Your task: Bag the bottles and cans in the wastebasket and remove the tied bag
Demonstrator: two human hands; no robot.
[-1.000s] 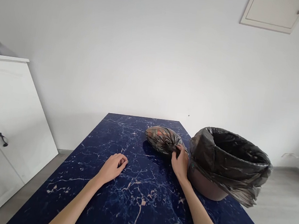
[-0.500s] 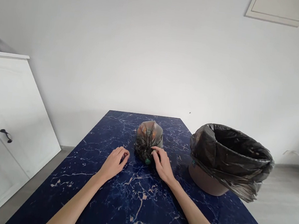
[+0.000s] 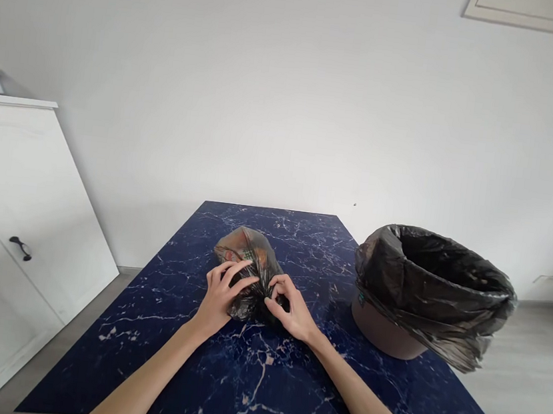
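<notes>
A small filled dark plastic bag (image 3: 246, 254), with coloured contents showing through, lies on the dark blue marbled table (image 3: 256, 372) near its middle. My left hand (image 3: 222, 296) rests on the bag's near left side with fingers curled over the plastic. My right hand (image 3: 293, 310) grips the bunched, gathered end of the bag from the right. Both hands hold the bag close together.
A bin (image 3: 429, 296) lined with a black bag stands on the table at the right, its rim tilted. A white cabinet (image 3: 8, 214) with a dark handle stands at the left. A white wall is behind the table.
My right hand has dragged the bag from beside the bin leftward and nearer to me. My left hand has come off the tabletop and onto the bag.
</notes>
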